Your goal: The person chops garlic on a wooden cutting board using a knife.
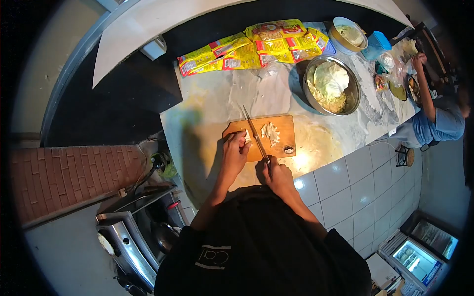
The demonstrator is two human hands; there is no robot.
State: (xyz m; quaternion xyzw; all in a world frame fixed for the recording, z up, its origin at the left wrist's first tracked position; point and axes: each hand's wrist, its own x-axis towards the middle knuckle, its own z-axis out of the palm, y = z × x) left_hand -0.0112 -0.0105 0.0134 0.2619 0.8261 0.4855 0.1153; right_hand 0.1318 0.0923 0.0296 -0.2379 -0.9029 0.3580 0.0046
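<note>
An orange-brown cutting board [285,126] lies on the marble counter. My right hand [277,175] is closed around the handle of a knife [255,132], whose blade points away from me over the board. On the board's left side, my left hand [235,151] has its fingers closed on a small pale piece of food [247,136], just left of the blade. Chopped pale pieces [270,133] form a small pile right of the knife. A dark-rimmed hole [288,149] shows at the board's lower right corner.
Yellow packets [242,56] line the counter's back edge. A metal bowl [353,98] holds cabbage [331,79]; behind it stands a round container [348,34] beside a blue one [376,45]. Another person [437,118] works at the far right. A stove [123,244] stands lower left.
</note>
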